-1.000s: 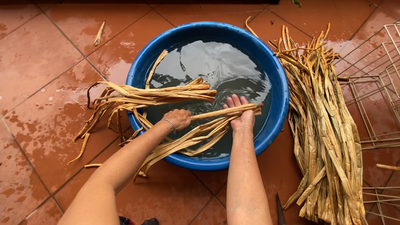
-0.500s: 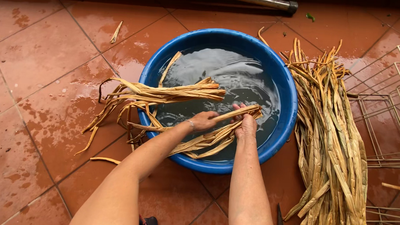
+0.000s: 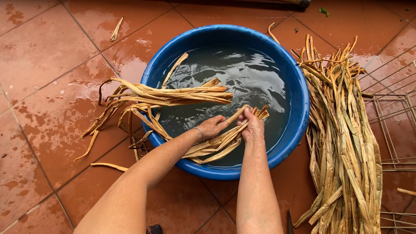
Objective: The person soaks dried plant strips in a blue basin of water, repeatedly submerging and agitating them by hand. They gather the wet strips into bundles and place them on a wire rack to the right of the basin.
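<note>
Dried fibre strips [image 3: 216, 142], tan and wet, lie in a bunch across the near rim of the blue basin [image 3: 299, 129], their far ends dipped in the dark water [image 3: 246, 81]. Left of the fingers, a second bunch of strips [image 3: 162, 96] hangs over the basin's left rim and trails onto the wet red floor tiles [image 3: 43, 79]. The left hand [image 3: 212, 126] has its fingers curled down on the held bunch, pressing it at the water's edge. Just beside it, the right hand [image 3: 253, 128] is closed around the same strips, pinching one end up between thumb and fingers. Compared with a moment ago, the hands sit closer together and nearer the strip ends, and the water ripples more, so the bunch looks to be getting worked and rinsed rather than just held. Right of the fingers, a long heap of strips [image 3: 345, 149] lies on the floor beside the basin, with a wire rack [image 3: 401, 114] beyond.
</note>
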